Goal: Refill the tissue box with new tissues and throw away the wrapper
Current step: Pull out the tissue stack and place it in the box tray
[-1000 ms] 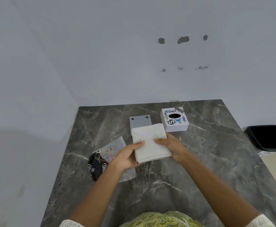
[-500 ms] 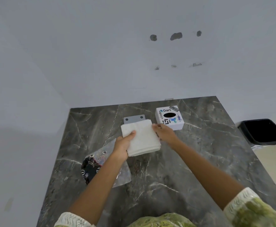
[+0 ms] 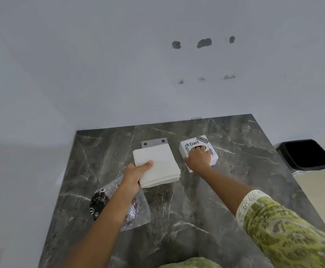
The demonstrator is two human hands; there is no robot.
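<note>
Box opening (image 3: 198, 147) under right hand (image 3: 198, 159)

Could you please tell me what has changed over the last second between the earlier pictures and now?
The right hand let go of the tissue stack and moved right onto the tissue box, fingers in its top opening. The left hand alone still holds the stack. The wrapper, grey plate and bin lie unchanged.

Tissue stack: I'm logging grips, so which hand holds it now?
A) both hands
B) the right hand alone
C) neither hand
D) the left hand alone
D: the left hand alone grips the tissue stack, while the right hand rests on the tissue box.
</note>
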